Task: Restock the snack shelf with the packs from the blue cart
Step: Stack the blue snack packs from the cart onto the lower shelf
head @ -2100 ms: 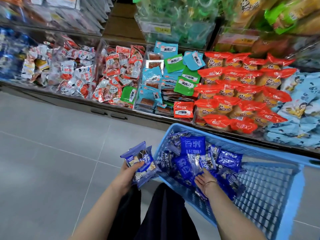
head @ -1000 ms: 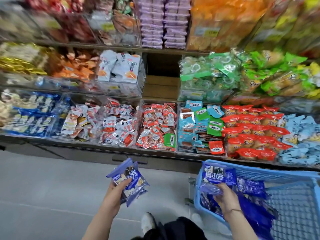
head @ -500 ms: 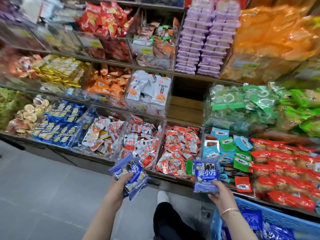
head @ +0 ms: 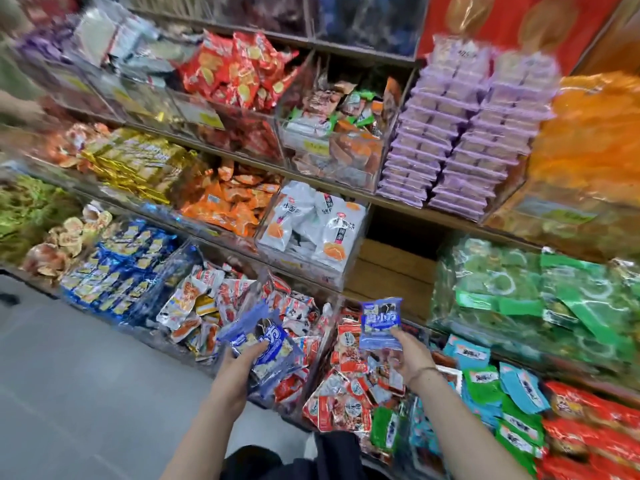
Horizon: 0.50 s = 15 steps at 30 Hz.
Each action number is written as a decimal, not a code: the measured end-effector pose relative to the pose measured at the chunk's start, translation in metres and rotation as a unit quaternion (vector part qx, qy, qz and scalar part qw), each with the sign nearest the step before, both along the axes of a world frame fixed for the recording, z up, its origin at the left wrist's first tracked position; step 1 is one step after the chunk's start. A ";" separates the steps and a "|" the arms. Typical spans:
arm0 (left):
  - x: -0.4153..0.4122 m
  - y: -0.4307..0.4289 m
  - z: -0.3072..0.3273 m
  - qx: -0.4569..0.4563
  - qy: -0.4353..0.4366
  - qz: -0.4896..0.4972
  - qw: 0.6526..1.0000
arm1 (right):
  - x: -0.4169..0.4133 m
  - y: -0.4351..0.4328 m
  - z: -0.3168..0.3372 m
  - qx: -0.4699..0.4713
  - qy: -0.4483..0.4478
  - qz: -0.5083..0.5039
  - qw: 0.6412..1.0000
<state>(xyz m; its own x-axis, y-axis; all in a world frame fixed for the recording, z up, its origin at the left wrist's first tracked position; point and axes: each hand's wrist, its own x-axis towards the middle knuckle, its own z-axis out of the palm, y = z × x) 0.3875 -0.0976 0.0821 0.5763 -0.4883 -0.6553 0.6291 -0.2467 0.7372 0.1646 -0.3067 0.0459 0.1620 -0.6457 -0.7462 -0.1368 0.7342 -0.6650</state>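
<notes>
- My left hand (head: 242,363) grips a fanned bundle of shiny blue plastic snack packs (head: 268,341), with my thumb curled across the top one.
- My right hand (head: 412,358) pinches a single blue plastic pack (head: 379,322) by its lower edge and holds it upright.
- Both loads hang just above the clear bins of red-and-white packets (head: 346,393) on the lowest tier of the wooden snack shelf (head: 391,268).

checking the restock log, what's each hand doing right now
Left hand: holding a bunch of blue packs.
Right hand: holding a single blue pack.
</notes>
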 end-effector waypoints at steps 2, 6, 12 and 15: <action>0.006 -0.002 -0.001 -0.002 0.004 0.001 1.000 | 0.018 -0.018 -0.001 0.005 -0.008 -0.007 1.000; 0.018 -0.009 -0.002 0.008 0.013 0.009 1.000 | 0.047 -0.045 0.002 0.030 -0.048 -0.067 0.996; 0.040 -0.038 -0.001 0.044 0.022 -0.066 0.997 | 0.063 -0.050 -0.001 -0.001 -0.012 -0.051 0.999; 0.051 -0.061 -0.003 0.064 0.007 -0.087 0.994 | 0.054 -0.043 -0.004 -0.145 0.194 0.187 0.952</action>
<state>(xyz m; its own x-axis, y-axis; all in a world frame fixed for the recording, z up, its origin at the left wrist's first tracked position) 0.4383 -0.1584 0.0795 0.4801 -0.4927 -0.7258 0.5789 -0.4437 0.6841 0.2190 -0.3501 0.0422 0.1698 -0.7847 -0.5962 -0.6293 0.3792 -0.6783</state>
